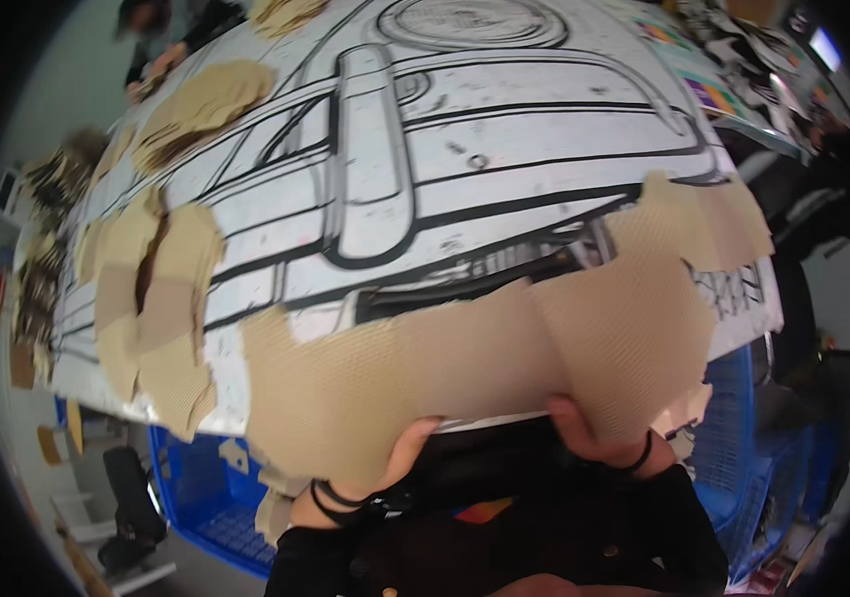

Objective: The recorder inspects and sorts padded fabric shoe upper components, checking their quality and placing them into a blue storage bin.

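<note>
A wide beige fabric piece (475,348), with textured ends and a smoother middle band, lies at the table's near edge. My left hand (408,456) grips its lower edge left of the middle, thumb on top and the other fingers hidden underneath. On the same edge, farther right, my right hand (589,440) holds the cloth with its thumb above; its remaining fingers are mostly out of sight. Another beige piece (699,224) lies just beyond, toward the right. Dark bands circle both wrists.
The white table (544,149) bears thick black line drawings. Beige pieces (171,308) lie at its left, with a stack (201,109) behind. Blue baskets (211,488) stand below the near edge on both sides. At the far left, a person (171,50) reaches toward the table.
</note>
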The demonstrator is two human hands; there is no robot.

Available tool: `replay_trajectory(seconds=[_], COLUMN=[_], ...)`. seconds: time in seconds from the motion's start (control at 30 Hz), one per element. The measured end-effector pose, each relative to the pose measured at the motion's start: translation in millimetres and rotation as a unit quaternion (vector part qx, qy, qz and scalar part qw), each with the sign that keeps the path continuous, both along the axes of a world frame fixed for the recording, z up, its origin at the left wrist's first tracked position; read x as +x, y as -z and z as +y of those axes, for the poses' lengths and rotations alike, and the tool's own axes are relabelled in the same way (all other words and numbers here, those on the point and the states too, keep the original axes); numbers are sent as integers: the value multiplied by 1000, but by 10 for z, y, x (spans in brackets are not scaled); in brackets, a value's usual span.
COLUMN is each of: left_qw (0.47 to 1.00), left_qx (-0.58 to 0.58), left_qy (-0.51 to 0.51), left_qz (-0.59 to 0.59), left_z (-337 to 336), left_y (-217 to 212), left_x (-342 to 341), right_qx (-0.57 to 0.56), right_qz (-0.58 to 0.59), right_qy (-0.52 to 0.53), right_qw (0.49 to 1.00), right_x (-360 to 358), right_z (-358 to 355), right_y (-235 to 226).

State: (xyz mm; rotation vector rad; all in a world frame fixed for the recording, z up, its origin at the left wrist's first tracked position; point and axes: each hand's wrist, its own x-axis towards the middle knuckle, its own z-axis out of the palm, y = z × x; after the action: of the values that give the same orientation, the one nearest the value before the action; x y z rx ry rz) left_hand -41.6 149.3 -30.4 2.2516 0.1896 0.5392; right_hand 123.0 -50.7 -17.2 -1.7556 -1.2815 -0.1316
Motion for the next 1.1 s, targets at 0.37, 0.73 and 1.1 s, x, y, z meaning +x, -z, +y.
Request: replay_trajectory(seconds=[0.37,0.73,1.1], left_qw=[973,979,990], left_qx=[208,162,55], left_qy=[-66,-87,-79], left_qz=[73,86,107], left_z=[-65,-105,-128], left_y=[252,92,-45], left_x=[-138,-69,-32], right_qx=[-27,29,-61], right_qz=[-62,88,-24], right_qy=[51,-9,50], right_qw=[996,996,997], right_x=[190,124,130], right_z=[-101,-15,-36], right_y=[117,200,-74])
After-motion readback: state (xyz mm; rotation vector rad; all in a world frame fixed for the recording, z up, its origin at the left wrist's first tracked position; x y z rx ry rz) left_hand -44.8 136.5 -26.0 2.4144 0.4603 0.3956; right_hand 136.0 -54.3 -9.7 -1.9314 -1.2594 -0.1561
